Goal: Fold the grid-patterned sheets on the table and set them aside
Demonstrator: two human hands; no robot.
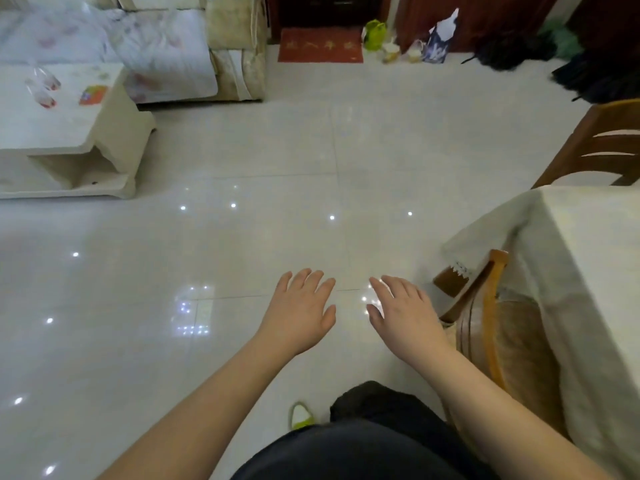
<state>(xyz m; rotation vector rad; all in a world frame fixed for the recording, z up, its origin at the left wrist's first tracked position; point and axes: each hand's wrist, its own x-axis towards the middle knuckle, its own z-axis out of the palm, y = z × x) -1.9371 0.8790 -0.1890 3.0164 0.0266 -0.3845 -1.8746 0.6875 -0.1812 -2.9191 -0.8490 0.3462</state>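
My left hand (300, 311) and my right hand (403, 315) are stretched out side by side over the shiny tiled floor, palms down, fingers straight and spread, holding nothing. A table (595, 237) draped in a pale cloth stands at the right edge, to the right of my right hand. No grid-patterned sheet shows in this view.
A wooden chair (491, 327) is tucked under the table, close to my right hand; another chair (595, 143) stands behind it. A low white coffee table (69, 133) and a sofa (156, 46) sit far left. Bags (440, 39) and a red mat (320, 45) lie at the far wall.
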